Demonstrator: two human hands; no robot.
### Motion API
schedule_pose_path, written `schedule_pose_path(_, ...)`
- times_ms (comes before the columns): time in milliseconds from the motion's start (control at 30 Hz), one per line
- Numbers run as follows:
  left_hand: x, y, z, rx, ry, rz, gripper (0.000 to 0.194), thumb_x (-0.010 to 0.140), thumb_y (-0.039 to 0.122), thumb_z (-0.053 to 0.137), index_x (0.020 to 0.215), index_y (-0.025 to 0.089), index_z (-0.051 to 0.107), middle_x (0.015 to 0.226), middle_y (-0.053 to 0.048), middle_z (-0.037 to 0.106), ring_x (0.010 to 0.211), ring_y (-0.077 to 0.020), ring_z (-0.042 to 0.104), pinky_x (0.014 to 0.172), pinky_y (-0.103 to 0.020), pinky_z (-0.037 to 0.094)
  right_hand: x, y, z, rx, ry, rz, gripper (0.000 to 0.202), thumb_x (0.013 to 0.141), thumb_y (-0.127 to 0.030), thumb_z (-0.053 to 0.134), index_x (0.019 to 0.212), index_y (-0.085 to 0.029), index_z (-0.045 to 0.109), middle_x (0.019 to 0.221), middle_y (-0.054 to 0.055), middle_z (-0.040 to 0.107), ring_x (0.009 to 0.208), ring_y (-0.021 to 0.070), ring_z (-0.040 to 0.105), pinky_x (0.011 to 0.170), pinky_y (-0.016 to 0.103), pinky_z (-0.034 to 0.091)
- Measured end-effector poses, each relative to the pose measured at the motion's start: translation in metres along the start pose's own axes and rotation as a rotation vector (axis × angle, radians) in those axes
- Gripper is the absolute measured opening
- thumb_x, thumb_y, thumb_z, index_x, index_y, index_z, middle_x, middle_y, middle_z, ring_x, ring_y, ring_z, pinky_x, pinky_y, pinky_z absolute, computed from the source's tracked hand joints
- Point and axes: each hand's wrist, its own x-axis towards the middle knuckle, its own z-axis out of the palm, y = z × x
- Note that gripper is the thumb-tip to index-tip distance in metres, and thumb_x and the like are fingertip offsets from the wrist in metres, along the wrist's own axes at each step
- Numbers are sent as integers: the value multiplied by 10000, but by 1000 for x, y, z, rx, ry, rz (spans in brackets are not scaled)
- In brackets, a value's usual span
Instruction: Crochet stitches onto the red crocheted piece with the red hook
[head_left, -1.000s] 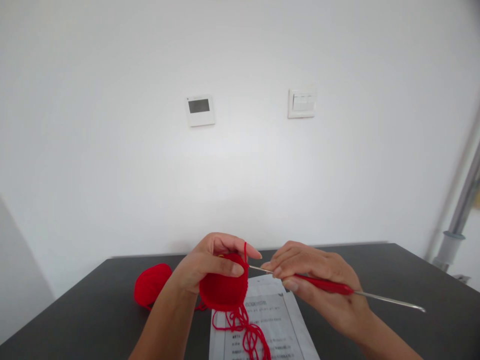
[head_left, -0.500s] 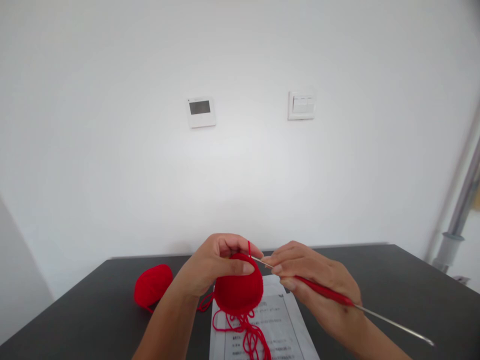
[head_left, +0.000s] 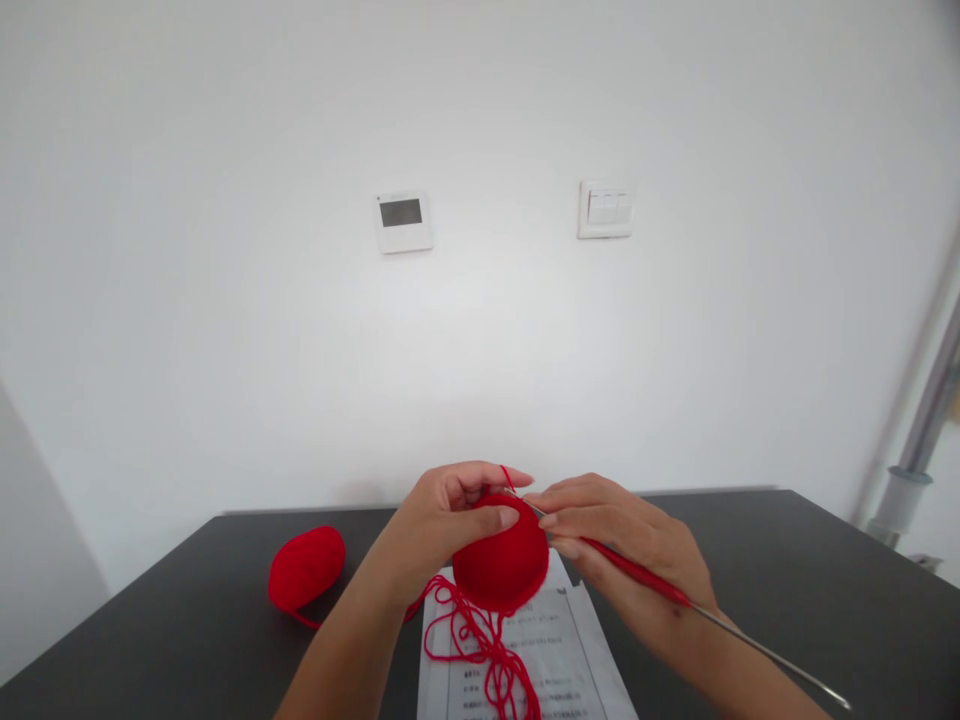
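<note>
The red crochet piece (head_left: 504, 568) has shifted toward our right hand (head_left: 641, 545), and we pinch it in our left hand (head_left: 429, 522) and the hook (head_left: 637, 572) in our right, apparently mid-stitch, which calls for catching the yarn strand (head_left: 508, 478) beside our left forefinger.

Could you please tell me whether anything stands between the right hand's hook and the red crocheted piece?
Nothing visible does: the hook in the right hand reaches the upper edge of the red piece, which the left hand holds.

Indoor room (home or office, unclear): light switch (head_left: 609, 210), wall panel (head_left: 403, 236)
</note>
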Motion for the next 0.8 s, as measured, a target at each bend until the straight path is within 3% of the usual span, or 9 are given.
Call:
schedule_pose_path(200, 0, 2, 8, -23, 119, 58, 178, 641, 195, 789, 818, 195, 781, 808, -10, 757, 731, -123, 644, 709, -218, 469, -2, 3, -4, 79, 1, 113, 143, 884, -109, 593, 925, -189, 704, 975, 81, 742, 872, 167, 707, 751, 259, 590)
schedule_pose_path(433, -1, 3, 9, 1, 150, 43, 171, 611, 203, 792, 781, 189, 772, 708, 4, 720, 616, -95, 594, 607, -198, 428, -7, 9, -4, 342, 24, 289, 200, 904, -127, 588, 967, -279, 702, 1017, 14, 749, 964, 158, 701, 847, 280, 572)
schedule_pose_path(600, -2, 6, 11, 15, 160, 8, 194, 590, 191, 785, 782, 170, 764, 656, 5, 695, 574, -91, 569, 562, -195, 398, -5, 10, -7, 475, 8, 402, 151, 911, -181, 604, 923, -285, 713, 1007, 1, 758, 969, 144, 704, 847, 254, 569)
schedule_pose_path(800, -3, 8, 12, 50, 149, 3, 198, 606, 180, 765, 803, 166, 761, 666, 1, 697, 576, -93, 565, 559, -199, 396, -2, 10, -13, 523, -59, 366, 112, 916, -201, 599, 908, -242, 703, 1014, 43, 759, 962, 171, 711, 816, 289, 585)
